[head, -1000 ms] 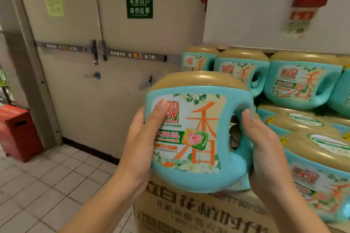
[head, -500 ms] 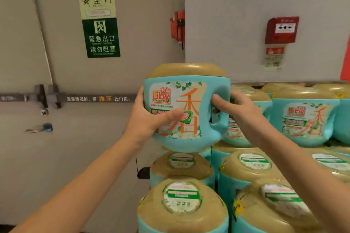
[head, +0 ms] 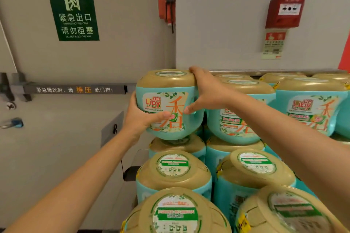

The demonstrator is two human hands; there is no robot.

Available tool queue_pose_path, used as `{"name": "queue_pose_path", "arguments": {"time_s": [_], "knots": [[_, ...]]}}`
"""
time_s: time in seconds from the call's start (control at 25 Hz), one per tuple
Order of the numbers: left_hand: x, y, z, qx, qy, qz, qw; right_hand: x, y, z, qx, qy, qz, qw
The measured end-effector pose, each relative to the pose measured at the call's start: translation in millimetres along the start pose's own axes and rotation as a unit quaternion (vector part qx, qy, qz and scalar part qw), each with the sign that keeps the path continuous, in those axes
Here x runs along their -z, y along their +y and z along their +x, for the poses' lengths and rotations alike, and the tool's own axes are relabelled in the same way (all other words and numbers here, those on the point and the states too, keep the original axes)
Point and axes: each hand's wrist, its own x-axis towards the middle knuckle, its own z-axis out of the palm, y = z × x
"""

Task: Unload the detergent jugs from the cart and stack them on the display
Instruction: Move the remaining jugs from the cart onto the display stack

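Your left hand (head: 140, 117) grips the left side of the detergent jug (head: 168, 100), thumb curled across its label; the jug sits between your hands, just above the stacked jugs (head: 174, 172); your right hand (head: 206, 91) clasps its upper right corner, fingers over the lid, thumb on the front.

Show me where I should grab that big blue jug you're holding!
Take the jug by its loop handle on the right side, coming from the right. Its body is wide and round, so the left hand cups the opposite side for balance.
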Motion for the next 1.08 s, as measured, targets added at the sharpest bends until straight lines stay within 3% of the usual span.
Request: {"name": "queue_pose_path", "arguments": {"time_s": [0.16, 0.4, 0.6, 0.72, 1.08], "knots": [[-3.5, -20.7, 1.1, 0.02, -0.011, 0.006, 1.0, -9.4, 6.2, 12.1, -0.019, -0.021, -0.109, 0.994], [-4.7, -28.9, 5.3, 0.033, -0.031, 0.012, 0.999, -4.2, 15.8, 5.6, 0.001, -0.025, -0.15, 0.988], [-3.9, -33.1, 8.2, 0.031, -0.042, 0.008, 0.999, 32.7, 53.2, -27.4, -0.011, 0.142, -0.146, 0.979], [-6.1, -34.3, 7.3, 0.037, -0.049, 0.009, 0.998, 31.5, 77.5, -52.5, -0.073, 0.149, -0.167, 0.972], [-7.3, -32.4, 6.5, 0.018, -0.079, 0.04, 0.996, 28.3, 87.2, -56.3, -0.064, 0.204, -0.132, 0.968]]}}
